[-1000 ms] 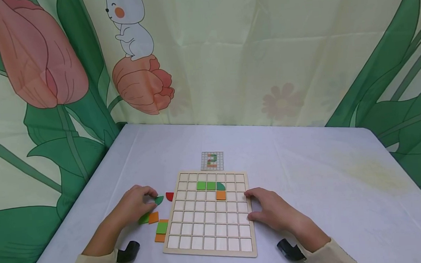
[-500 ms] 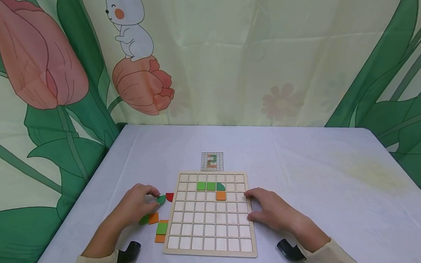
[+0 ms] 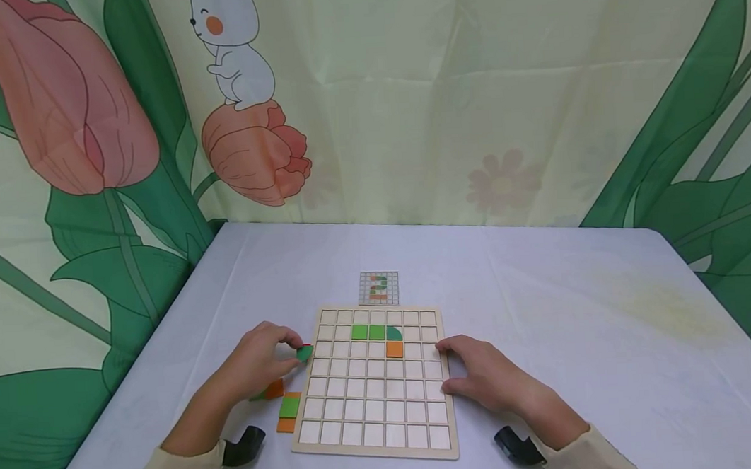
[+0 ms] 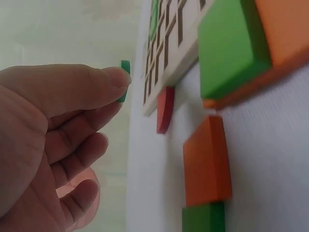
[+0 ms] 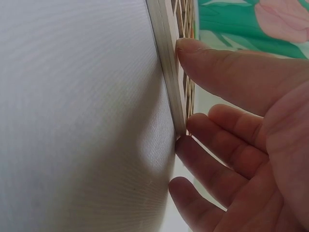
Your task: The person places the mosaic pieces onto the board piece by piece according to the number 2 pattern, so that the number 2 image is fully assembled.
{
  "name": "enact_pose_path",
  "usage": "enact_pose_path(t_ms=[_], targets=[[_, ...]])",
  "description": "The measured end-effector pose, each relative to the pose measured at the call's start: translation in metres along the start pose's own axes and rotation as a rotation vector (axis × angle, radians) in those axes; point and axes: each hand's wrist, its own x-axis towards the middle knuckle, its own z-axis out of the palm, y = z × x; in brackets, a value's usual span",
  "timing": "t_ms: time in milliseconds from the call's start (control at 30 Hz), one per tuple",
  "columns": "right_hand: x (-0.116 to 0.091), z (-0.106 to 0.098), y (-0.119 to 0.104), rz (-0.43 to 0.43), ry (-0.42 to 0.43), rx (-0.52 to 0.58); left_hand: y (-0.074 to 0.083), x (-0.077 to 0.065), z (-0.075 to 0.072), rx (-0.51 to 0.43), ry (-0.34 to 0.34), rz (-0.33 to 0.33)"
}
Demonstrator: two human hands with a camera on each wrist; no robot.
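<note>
My left hand [image 3: 259, 361] pinches a green quarter-circle tile [image 4: 125, 67] between thumb and forefinger, held up just off the left edge of the wooden grid board [image 3: 374, 452]. Under it in the head view, and mostly covered there, lies a red curved-edge tile [image 4: 165, 111] against the board's edge. Two light green square tiles [image 3: 359, 332], a dark green quarter-circle tile [image 3: 394, 333] and an orange square tile [image 3: 394, 349] sit in the board's upper cells. At the board's right edge, my right hand [image 3: 485, 372] touches the frame with thumb and fingertips, its fingers loosely bent.
Left of the board lie a light green square tile [image 3: 289, 407] over orange ones, and an orange tile [image 4: 205, 166] beside a green one [image 4: 203, 217]. Beyond the board's far edge is a small pattern card [image 3: 379, 288]. A printed curtain [image 3: 408, 119] hangs behind the table.
My left hand has carried the green quarter-circle tile rightward from the loose tiles to the board's left edge, over the red tile. The right hand has stayed in place.
</note>
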Motion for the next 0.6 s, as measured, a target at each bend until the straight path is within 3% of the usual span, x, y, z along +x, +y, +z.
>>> enact_pose_path(t_ms=[600], targets=[[0.001, 0.0, 0.002, -0.003, -0.004, 0.001, 0.033, 0.017, 0.018, 0.007, -0.02, 0.103]])
